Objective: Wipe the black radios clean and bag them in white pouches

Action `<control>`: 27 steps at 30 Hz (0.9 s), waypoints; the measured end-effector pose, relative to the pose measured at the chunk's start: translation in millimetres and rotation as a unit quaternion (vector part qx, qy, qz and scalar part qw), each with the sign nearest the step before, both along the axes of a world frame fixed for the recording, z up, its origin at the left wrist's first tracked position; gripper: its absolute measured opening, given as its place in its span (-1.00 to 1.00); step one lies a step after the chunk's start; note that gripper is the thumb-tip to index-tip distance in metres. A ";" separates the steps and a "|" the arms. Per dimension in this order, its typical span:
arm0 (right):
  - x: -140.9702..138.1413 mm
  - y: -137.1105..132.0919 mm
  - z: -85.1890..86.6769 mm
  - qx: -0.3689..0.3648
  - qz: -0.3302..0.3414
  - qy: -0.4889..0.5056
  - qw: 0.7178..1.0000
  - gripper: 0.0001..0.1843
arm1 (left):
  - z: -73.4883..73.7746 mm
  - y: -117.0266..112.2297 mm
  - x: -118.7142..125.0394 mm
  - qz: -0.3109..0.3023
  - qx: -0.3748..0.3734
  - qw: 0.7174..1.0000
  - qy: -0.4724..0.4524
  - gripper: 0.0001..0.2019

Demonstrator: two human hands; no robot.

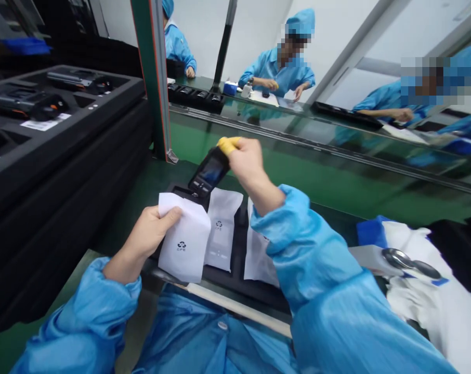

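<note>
My left hand (152,231) pinches the top of a white plastic bag (184,262) printed with a recycling mark and the letters CPE. Up and to the right, my right hand (247,161), with yellow covers on its fingertips, grips the upper end of a black handheld device (210,174) with a screen. The device is tilted, its lower end just above the bag's top edge. Beside the bag, a second white bag (221,223) lies with a device showing through it. A third bag (259,254) is partly hidden behind my right sleeve. The bags rest on a black tray (237,259).
Stacked black foam trays (114,111) holding several devices rise at the left. White bags (407,301) and a bottle-like object (376,258) are at the right. Beyond a green partition (317,171), several co-workers in blue work at a bench.
</note>
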State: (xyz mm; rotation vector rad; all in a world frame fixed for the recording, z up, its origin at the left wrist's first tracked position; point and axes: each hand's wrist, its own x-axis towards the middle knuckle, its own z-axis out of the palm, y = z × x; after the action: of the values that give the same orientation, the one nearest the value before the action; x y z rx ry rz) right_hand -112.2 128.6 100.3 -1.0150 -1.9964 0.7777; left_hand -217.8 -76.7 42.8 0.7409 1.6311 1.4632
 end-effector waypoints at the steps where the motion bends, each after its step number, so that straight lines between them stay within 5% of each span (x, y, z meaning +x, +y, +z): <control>1: 9.4 1.1 6.9 0.014 0.004 0.062 0.998 -0.69 | 4.8 1.7 4.8 0.000 0.005 1.000 -0.003 -0.56; 5: 45.9 -6.3 34.7 0.053 0.035 0.195 0.979 -0.67 | 26.8 7.0 25.7 -0.010 0.037 0.999 0.020 -0.77; 10: 73.8 -34.0 54.4 0.091 0.052 0.225 0.969 -0.66 | 36.8 8.7 39.7 -0.052 0.072 0.994 0.067 -0.79; 15: 82.3 -50.6 57.2 0.092 0.055 0.261 0.959 -0.63 | 39.0 5.6 47.5 -0.104 0.108 0.984 0.092 -0.83; 27: 98.6 -72.7 41.4 0.106 0.034 0.248 0.962 -0.61 | 30.9 -0.9 58.1 -0.035 0.077 0.996 0.031 -0.66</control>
State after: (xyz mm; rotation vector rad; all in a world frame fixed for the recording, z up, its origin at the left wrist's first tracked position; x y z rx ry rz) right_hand -13.6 55.9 141.7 -0.5597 -1.6388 0.7488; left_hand -159.8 -77.6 73.7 0.9300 1.5349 1.5404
